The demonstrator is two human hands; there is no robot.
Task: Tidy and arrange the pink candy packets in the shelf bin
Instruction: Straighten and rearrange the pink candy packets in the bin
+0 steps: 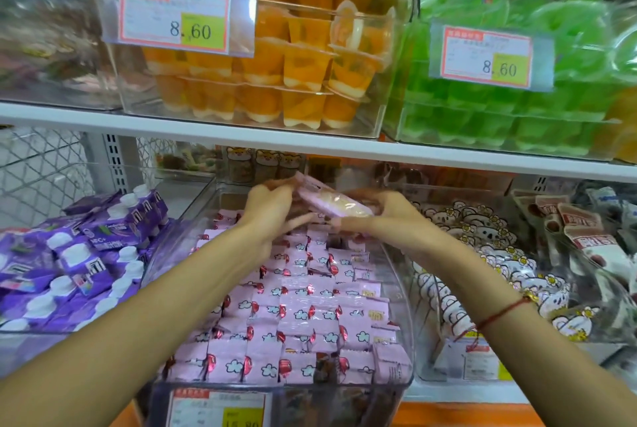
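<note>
A clear plastic shelf bin (408, 350) holds several pink candy packets (303, 309) with white cloud prints, lined up in rows. Over the back of the bin, both my hands hold a small stack of pink packets (332, 200) between them. My left hand (270, 211) grips the stack's left end. My right hand (382, 211) pinches its right end. The stack is tilted, left end higher, and is raised above the rows.
Purple pouches with white caps (79, 261) fill the bin to the left. Koala-print packets (482, 254) fill the bin to the right. The white shelf board (172, 123) above carries bins of orange jelly cups (275, 57) and green jelly cups (517, 99).
</note>
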